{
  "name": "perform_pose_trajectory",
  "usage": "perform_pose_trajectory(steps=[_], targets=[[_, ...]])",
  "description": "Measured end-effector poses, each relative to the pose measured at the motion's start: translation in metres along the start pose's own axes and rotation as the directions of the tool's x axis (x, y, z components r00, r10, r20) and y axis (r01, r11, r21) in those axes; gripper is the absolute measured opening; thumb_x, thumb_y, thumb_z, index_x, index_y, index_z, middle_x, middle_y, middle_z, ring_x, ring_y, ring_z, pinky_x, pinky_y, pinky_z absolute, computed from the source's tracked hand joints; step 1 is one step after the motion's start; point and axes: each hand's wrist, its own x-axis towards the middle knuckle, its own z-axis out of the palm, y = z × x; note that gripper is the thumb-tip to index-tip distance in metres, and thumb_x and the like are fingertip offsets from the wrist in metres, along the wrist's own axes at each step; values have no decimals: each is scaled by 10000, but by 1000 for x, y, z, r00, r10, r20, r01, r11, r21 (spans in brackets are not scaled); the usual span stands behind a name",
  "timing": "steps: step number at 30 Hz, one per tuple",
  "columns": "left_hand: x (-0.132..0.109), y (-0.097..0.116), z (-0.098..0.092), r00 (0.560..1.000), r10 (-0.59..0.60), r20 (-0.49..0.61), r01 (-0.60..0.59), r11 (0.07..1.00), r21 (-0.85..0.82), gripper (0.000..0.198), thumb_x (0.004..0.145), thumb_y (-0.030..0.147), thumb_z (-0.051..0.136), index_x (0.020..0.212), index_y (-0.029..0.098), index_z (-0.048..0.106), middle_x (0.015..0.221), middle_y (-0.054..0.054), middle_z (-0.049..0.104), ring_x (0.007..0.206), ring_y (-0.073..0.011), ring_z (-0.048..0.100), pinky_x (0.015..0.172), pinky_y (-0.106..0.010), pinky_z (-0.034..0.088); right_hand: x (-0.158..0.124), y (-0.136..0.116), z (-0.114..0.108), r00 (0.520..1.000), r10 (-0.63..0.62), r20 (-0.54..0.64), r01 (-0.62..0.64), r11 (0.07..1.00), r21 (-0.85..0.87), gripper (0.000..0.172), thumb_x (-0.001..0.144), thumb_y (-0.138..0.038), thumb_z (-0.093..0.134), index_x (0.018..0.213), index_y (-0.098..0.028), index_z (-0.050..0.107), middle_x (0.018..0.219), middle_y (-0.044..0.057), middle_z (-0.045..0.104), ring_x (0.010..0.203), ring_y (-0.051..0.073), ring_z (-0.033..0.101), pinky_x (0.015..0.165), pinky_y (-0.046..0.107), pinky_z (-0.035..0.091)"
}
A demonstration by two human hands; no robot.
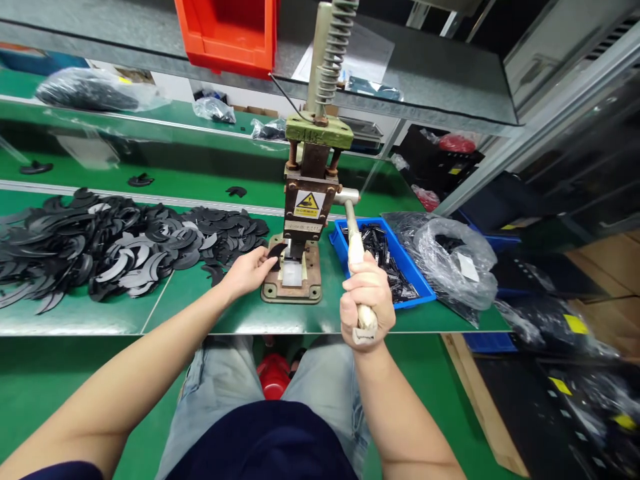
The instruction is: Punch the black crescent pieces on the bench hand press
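In front of me on the green bench stands a hand press [306, 180] with a spring on top and a yellow warning label. My left hand [251, 268] pinches a curved black plastic piece [277, 251] at the left side of the press head, above the base plate [269, 288]. A pale block [292, 274] sits on that base. My right hand [368, 300] is wrapped round the press lever [355, 243], whose grip is bound in pale tape. Left of the press lies a large heap of curved black pieces [135, 250].
A blue tray [420, 298] of small black parts is right of the press, beside a clear plastic bag [450, 260]. A conveyor-like green strip [190, 167] behind carries a few black pieces. An orange bin [230, 50] sits on the shelf above.
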Motion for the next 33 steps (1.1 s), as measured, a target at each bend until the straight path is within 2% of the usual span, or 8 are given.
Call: perform_pose_trajectory(steps=[3,6,13,20,25,29,31,33], targets=[[7,3,-4,993,-70,100,88,979,-185,342,937,516,704,1044,215,583,679,34,641,597,-155,638,575,-262,500,0,0,1,1000,2,-3,-2,1000,-5,58,900,-218,667,874,-265,644,887,0,690,1051,223,719,1175,670,564],[15,13,-4,967,-136,217,189,950,-250,371,902,489,779,1003,207,559,629,17,676,531,-146,644,530,-244,501,-1,1,3,1000,5,-19,-6,1000,-12,85,890,-200,668,872,-275,634,874,-10,687,1038,219,724,1165,661,577],[34,26,7,941,-222,255,279,936,-214,353,916,431,800,938,214,523,568,-7,691,455,-155,643,471,-225,469,-1,1,2,1000,-3,-16,3,1000,-20,84,889,-203,662,873,-279,629,874,-2,692,1034,227,720,1176,660,567],[51,37,7,901,-305,309,357,925,-128,286,883,363,834,943,186,618,490,41,602,378,-127,566,404,-197,394,-2,0,5,999,20,-45,-19,1000,11,73,896,-245,673,851,-272,622,862,-3,682,1020,232,715,1175,672,558],[55,49,9,869,-364,334,416,904,-98,215,864,287,836,914,187,653,479,32,583,383,-151,565,400,-222,401,-2,1,6,998,8,-63,-6,1000,27,63,891,-215,679,860,-247,635,874,1,684,1028,227,709,1183,680,542],[44,54,3,905,-283,317,337,933,-129,231,849,335,826,937,194,666,526,6,625,421,-177,595,425,-255,439,2,0,-1,1000,-6,7,6,1000,27,77,883,-191,690,868,-251,643,896,-1,702,1050,232,719,1162,672,562],[34,49,-12,934,-143,327,201,968,-152,245,860,375,789,986,192,687,638,-20,691,529,-185,658,482,-258,483,5,0,-7,999,-13,45,11,999,51,110,864,-188,723,924,-258,663,927,-3,725,1074,245,727,1167,696,551],[23,38,-37,959,-18,283,62,987,-146,298,895,422,721,1085,193,710,820,-46,756,676,-185,707,582,-264,532,8,-1,-13,996,-21,89,13,997,83,182,850,-209,755,999,-274,672,955,-7,742,1102,260,732,1172,726,536]])
